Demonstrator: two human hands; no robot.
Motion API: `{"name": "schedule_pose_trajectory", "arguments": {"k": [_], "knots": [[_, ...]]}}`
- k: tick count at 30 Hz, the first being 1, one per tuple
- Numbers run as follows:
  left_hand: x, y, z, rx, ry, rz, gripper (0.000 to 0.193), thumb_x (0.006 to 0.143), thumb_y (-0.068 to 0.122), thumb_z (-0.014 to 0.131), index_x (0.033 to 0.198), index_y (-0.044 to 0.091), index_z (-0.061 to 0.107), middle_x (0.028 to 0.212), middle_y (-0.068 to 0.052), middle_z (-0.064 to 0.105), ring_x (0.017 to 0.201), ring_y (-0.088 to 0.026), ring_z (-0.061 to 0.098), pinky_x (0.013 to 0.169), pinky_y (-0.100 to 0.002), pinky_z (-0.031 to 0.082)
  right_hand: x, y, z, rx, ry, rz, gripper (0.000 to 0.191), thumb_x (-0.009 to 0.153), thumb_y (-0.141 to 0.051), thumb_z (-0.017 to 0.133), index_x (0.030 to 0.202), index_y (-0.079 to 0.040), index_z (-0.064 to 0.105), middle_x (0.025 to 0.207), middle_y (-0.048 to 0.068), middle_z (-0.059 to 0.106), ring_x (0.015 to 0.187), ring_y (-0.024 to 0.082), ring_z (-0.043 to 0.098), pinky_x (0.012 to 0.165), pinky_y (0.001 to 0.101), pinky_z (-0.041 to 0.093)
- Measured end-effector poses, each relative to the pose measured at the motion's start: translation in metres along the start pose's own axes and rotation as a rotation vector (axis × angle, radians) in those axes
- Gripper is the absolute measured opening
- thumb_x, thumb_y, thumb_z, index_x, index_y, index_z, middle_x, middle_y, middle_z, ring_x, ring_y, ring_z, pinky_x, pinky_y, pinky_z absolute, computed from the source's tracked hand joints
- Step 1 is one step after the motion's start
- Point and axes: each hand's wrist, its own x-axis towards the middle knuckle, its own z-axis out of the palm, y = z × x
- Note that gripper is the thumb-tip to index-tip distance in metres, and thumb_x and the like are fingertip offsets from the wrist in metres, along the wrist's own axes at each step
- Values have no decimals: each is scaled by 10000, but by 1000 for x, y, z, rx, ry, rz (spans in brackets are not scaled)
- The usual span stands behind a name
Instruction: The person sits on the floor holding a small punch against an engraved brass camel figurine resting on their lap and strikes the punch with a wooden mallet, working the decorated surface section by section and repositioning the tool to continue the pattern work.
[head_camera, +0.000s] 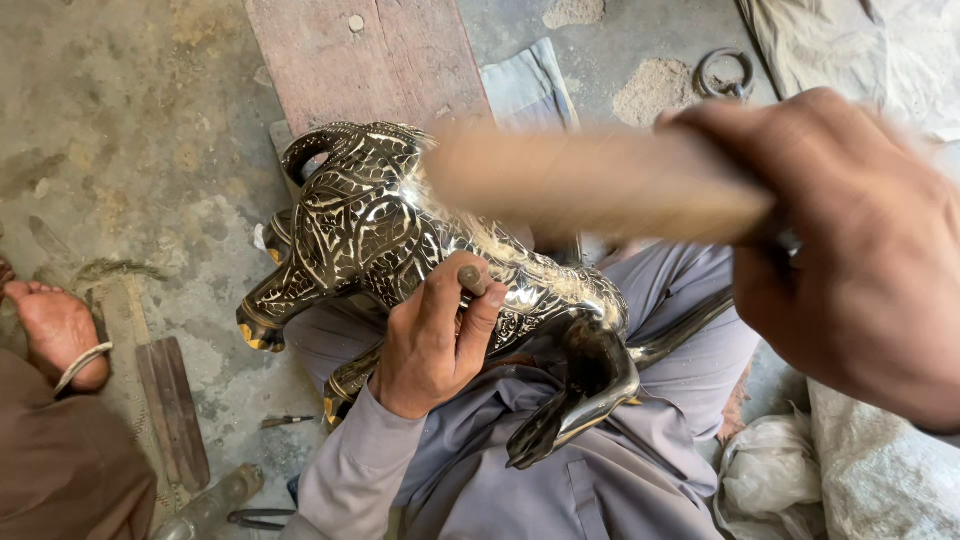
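A black metal animal figurine (400, 240) with silver engraved patterns lies across the person's lap, on grey trousers (600, 480), its head and curled horn pointing away and its legs sticking out to the sides. The left hand (435, 340) rests on the figurine's flank, fingers (480, 318) clenched around a small chisel (471, 279) whose blunt top shows above the thumb, its tip set against the engraved surface. The right hand (850, 250) is raised close to the camera, fingers wrapped tightly around a wooden mallet (590, 185), which is blurred and hangs above the figurine's back, just above the chisel.

On the concrete floor (130, 130) beyond the lap lies a reddish wooden plank (370, 55) and a folded grey cloth (530, 85), with a metal ring (722, 72) near some sand heaps. At left another person's bare foot (55, 330) rests on the floor, beside a dark wooden strip (172, 410). White sacks (850, 480) lie at lower right
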Motion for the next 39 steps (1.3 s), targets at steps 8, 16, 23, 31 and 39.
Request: {"name": "schedule_pose_trajectory", "arguments": {"k": [8, 16, 23, 31, 39], "knots": [[-2, -4, -3, 42, 4, 72, 295, 1066, 77, 658, 1286, -11, 481, 1151, -180, 665, 873, -299, 722, 696, -376, 585, 4, -4, 4, 118, -14, 44, 714, 767, 6, 677, 1445, -175, 547, 1049, 38, 679, 885, 241, 708, 744, 398, 586], [-1, -9, -4, 39, -4, 118, 338, 1072, 81, 659, 1344, 3, 474, 1187, -199, 671, 959, -334, 746, 752, -386, 611, 9, -17, 2, 2, 133, -230, 706, 641, 172, 630, 1322, -13, 625, 1039, 193, 657, 963, 363, 674, 833, 439, 566], [1, -9, -6, 0, -37, 79, 306, 1084, 103, 645, 1340, 16, 502, 1181, -183, 681, 961, -321, 760, 732, -386, 606, 4, -23, -3, 3, 124, -187, 651, 652, 150, 637, 1281, -18, 649, 1029, 192, 657, 961, 358, 668, 843, 444, 559], [-1, -7, -8, 44, -51, 62, 267, 1080, 111, 633, 1300, -6, 537, 1158, -195, 667, 920, -352, 727, 742, -410, 577, -12, -9, -2, -106, 92, -162, 693, 678, 90, 654, 1351, -73, 616, 1055, 155, 659, 925, 316, 653, 812, 444, 547], [1, 1, -4, 5, 0, -77, 246, 1064, 128, 674, 1242, 1, 561, 977, -103, 700, 703, -199, 671, 611, -310, 544, -13, -19, -10, -307, 121, -237, 670, 645, 32, 733, 1294, -124, 676, 976, 99, 691, 851, 306, 648, 779, 439, 533]]}}
